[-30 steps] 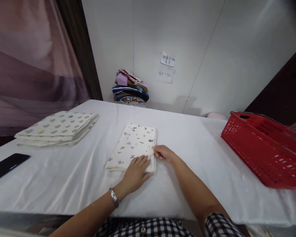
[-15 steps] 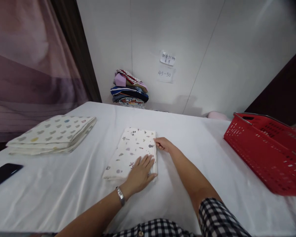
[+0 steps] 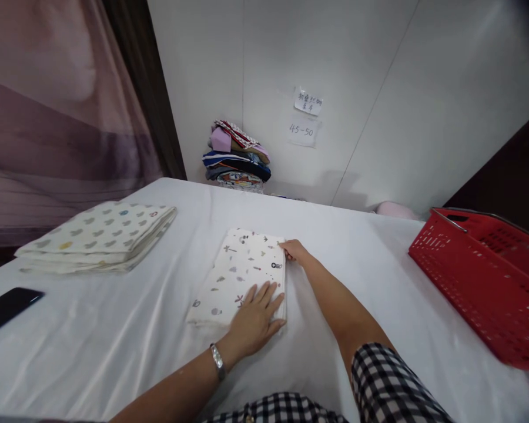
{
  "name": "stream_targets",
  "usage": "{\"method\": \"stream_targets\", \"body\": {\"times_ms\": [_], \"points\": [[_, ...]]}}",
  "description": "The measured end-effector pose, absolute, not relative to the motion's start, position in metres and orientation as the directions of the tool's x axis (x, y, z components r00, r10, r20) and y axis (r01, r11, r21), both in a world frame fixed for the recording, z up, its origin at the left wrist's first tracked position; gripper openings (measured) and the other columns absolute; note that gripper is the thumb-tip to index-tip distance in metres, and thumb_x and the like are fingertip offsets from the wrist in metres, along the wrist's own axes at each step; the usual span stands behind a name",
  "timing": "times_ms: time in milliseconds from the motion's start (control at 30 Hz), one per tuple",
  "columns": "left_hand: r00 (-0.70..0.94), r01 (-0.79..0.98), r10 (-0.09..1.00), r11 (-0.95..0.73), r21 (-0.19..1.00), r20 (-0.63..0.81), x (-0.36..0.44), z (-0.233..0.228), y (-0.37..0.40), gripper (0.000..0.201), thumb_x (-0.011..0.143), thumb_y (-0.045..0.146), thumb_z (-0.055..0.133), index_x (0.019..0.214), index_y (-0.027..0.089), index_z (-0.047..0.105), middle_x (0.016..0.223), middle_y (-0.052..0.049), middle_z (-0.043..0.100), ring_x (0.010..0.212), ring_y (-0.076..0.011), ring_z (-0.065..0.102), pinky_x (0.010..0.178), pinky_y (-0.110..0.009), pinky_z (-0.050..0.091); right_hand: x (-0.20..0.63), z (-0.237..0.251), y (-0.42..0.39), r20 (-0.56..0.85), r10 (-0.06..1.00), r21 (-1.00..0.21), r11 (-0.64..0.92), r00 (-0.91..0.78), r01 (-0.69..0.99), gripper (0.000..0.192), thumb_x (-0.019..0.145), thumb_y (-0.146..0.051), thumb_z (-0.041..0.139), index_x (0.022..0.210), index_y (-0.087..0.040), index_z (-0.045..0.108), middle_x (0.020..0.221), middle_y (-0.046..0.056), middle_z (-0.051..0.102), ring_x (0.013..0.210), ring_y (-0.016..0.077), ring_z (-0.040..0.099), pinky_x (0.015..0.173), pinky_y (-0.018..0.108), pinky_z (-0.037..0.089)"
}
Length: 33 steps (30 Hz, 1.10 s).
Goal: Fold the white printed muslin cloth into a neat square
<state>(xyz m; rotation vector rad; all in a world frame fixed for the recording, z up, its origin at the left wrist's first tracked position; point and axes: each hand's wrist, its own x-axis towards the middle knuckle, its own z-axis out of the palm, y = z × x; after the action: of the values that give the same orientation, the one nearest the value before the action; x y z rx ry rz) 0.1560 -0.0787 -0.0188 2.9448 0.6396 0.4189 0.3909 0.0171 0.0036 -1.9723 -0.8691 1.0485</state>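
Note:
In front of me a folded white cloth (image 3: 242,270) with small printed plants and figures lies flat on the white-covered table (image 3: 335,282). My left hand (image 3: 256,314) rests palm down on its near right part, fingers spread. At the cloth's far right edge, my right hand (image 3: 294,250) is closed in a pinch on the fabric near the corner. The tips of that pinch are small in view. Off to the left sits a thicker folded white cloth (image 3: 101,232) with grey spots, touched by neither hand.
A red plastic basket (image 3: 480,288) with metal handles stands at the right. Near the left edge lies a black phone (image 3: 9,308). Beyond the table, against the wall, is a stack of folded fabrics (image 3: 238,155). Two paper notes (image 3: 305,117) hang above.
The whole view has shifted slightly. My right hand has slid a little up along the cloth's right edge toward its far corner, while the left hand stays pressed on the cloth.

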Motion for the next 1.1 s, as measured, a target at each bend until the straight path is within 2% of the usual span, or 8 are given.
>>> {"method": "stream_targets", "body": {"times_ms": [167, 300, 433, 567, 700, 833, 967, 1100], "points": [[0.872, 0.397, 0.426, -0.903, 0.16, 0.241, 0.156, -0.019, -0.079, 0.054, 0.092, 0.052, 0.036, 0.139, 0.025, 0.041, 0.149, -0.008, 0.035, 0.138, -0.0278, 0.028, 0.111, -0.051, 0.025, 0.393, -0.001, 0.023, -0.314, 0.814, -0.804, -0.502, 0.488, 0.32, 0.028, 0.081, -0.031, 0.057, 0.057, -0.018, 0.047, 0.042, -0.005, 0.044, 0.036, 0.0072, 0.038, 0.041, 0.021, 0.03], [0.87, 0.393, 0.427, -0.902, 0.177, 0.248, 0.156, -0.02, -0.08, 0.055, 0.092, 0.053, 0.034, 0.139, 0.024, 0.04, 0.149, -0.008, 0.035, 0.138, -0.0281, 0.028, 0.111, -0.052, 0.026, 0.397, -0.007, 0.026, -0.233, 0.817, -0.74, -0.501, 0.528, 0.448, 0.024, 0.078, -0.033, 0.059, 0.061, -0.018, 0.053, 0.05, -0.001, 0.052, 0.046, 0.0111, 0.05, 0.048, 0.022, 0.035], [0.865, 0.388, 0.423, -0.905, 0.173, 0.269, 0.156, -0.022, -0.081, 0.054, 0.093, 0.053, 0.032, 0.14, 0.026, 0.038, 0.149, -0.007, 0.035, 0.138, -0.0268, 0.028, 0.111, -0.051, 0.025, 0.401, -0.006, 0.026, -0.148, 0.813, -0.64, -0.513, 0.564, 0.572, 0.021, 0.074, -0.038, 0.062, 0.077, -0.017, 0.061, 0.077, 0.007, 0.066, 0.076, 0.0184, 0.061, 0.061, 0.023, 0.04], [0.866, 0.401, 0.431, -0.901, 0.164, 0.253, 0.156, -0.022, -0.082, 0.055, 0.093, 0.053, 0.031, 0.14, 0.025, 0.038, 0.15, -0.007, 0.034, 0.138, -0.0275, 0.028, 0.11, -0.052, 0.026, 0.4, -0.003, 0.026, -0.083, 0.818, -0.568, -0.508, 0.569, 0.648, 0.028, 0.079, -0.039, 0.056, 0.097, -0.019, 0.062, 0.101, 0.008, 0.067, 0.094, 0.0198, 0.06, 0.072, 0.025, 0.042], [0.867, 0.399, 0.431, -0.901, 0.172, 0.251, 0.155, -0.021, -0.083, 0.055, 0.092, 0.053, 0.034, 0.14, 0.025, 0.038, 0.15, -0.008, 0.034, 0.138, -0.0277, 0.029, 0.11, -0.051, 0.026, 0.398, -0.005, 0.022, -0.069, 0.837, -0.507, -0.499, 0.543, 0.703, 0.024, 0.086, -0.038, 0.049, 0.092, -0.02, 0.063, 0.099, 0.006, 0.068, 0.096, 0.019, 0.06, 0.076, 0.026, 0.042], [0.861, 0.4, 0.439, -0.896, 0.191, 0.258, 0.156, -0.02, -0.083, 0.056, 0.092, 0.053, 0.036, 0.14, 0.024, 0.038, 0.15, -0.009, 0.034, 0.138, -0.0285, 0.029, 0.111, -0.052, 0.025, 0.398, -0.005, 0.019, -0.075, 0.845, -0.451, -0.502, 0.53, 0.738, 0.028, 0.091, -0.036, 0.043, 0.098, -0.019, 0.063, 0.1, 0.009, 0.068, 0.098, 0.0203, 0.06, 0.08, 0.029, 0.043], [0.859, 0.403, 0.453, -0.886, 0.229, 0.239, 0.156, -0.014, -0.085, 0.057, 0.09, 0.053, 0.041, 0.138, 0.022, 0.041, 0.148, -0.01, 0.037, 0.137, -0.0293, 0.031, 0.111, -0.052, 0.025, 0.388, 0.007, 0.02, -0.018, 0.869, -0.4, -0.46, 0.495, 0.793, 0.037, 0.089, -0.029, 0.043, 0.122, -0.016, 0.055, 0.124, 0.014, 0.058, 0.116, 0.0241, 0.052, 0.093, 0.034, 0.04], [0.856, 0.388, 0.46, -0.873, 0.295, 0.235, 0.148, -0.012, -0.091, 0.059, 0.09, 0.056, 0.04, 0.137, 0.021, 0.041, 0.146, -0.008, 0.041, 0.136, -0.0268, 0.034, 0.112, -0.048, 0.026, 0.356, 0.009, 0.01, 0.164, 0.965, -0.296, -0.147, 0.202, 0.944, 0.053, 0.091, -0.032, 0.039, 0.141, -0.014, 0.037, 0.149, 0.011, 0.034, 0.137, 0.021, 0.027, 0.11, 0.033, 0.023]]}}
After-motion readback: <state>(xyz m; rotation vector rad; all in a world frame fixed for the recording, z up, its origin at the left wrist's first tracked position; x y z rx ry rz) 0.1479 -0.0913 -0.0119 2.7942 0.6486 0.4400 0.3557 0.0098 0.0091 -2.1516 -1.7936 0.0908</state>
